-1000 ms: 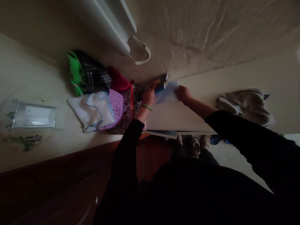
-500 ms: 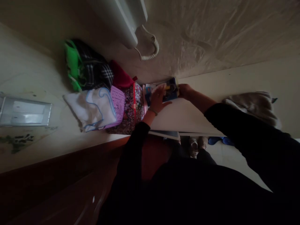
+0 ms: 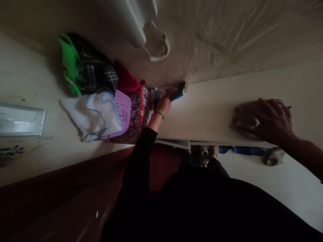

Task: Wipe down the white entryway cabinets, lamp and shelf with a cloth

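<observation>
Near the table's (image 3: 199, 117) wall edge my left hand (image 3: 164, 103) overlay a dark-blue book (image 3: 178, 94); right hand (image 3: 272, 117), brown plush cloth (image 3: 239, 118) — fingers' grips unclear.

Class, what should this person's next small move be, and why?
Probably drag the grey-brown cloth left along the pale shelf: the right hand lies over it, while the left hand holds the dark blue item, with pale shelf between the two hands.

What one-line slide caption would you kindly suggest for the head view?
Left hand holding a dark-blue item, right hand on a bunched brown cloth, over a pale ledge.
</observation>
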A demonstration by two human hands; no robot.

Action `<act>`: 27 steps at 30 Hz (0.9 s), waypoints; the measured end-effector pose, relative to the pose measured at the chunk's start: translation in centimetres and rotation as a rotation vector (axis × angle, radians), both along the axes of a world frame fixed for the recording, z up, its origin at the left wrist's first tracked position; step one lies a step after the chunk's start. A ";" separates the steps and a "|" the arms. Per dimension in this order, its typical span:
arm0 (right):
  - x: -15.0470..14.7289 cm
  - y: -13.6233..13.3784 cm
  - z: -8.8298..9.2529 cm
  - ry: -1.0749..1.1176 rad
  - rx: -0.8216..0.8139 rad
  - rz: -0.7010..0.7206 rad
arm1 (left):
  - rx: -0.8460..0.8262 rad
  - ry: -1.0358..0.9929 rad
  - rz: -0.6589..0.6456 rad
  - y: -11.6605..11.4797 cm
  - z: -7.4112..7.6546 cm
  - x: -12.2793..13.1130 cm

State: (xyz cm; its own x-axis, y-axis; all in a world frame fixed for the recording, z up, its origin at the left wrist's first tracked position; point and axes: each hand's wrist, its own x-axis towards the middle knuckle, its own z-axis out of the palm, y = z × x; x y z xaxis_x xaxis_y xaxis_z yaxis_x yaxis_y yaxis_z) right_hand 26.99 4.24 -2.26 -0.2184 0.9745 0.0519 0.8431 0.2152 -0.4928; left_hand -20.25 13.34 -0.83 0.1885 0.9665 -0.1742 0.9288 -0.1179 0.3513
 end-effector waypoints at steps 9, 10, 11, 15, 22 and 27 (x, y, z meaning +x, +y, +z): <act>-18.0 -2.1 -4.1 0.197 -0.083 0.622 | 0.008 0.084 0.070 1.6 1.5 -0.7; -22.6 -1.6 -3.8 0.183 -0.109 0.756 | 0.025 0.086 0.063 1.6 1.6 -0.8; -26.7 -1.1 -3.4 0.187 -0.104 0.816 | 0.042 0.078 0.052 1.6 1.7 -0.9; -35.7 3.4 -2.8 0.157 -0.027 0.989 | 0.060 0.043 0.013 1.6 2.2 -1.0; -23.1 12.4 -2.9 0.075 -0.005 0.725 | 0.036 -0.023 0.029 1.3 1.7 -1.0; -8.7 15.4 -2.2 0.069 -0.034 0.355 | 0.050 -0.059 -0.016 0.3 0.2 0.1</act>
State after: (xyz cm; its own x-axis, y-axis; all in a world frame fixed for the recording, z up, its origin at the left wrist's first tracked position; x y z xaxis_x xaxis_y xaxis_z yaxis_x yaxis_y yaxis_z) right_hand 18.31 19.62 -4.47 -0.5410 0.8397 0.0473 0.6831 0.4716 -0.5576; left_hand -20.17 13.63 -0.66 0.2128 0.9704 -0.1142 0.9044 -0.1514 0.3989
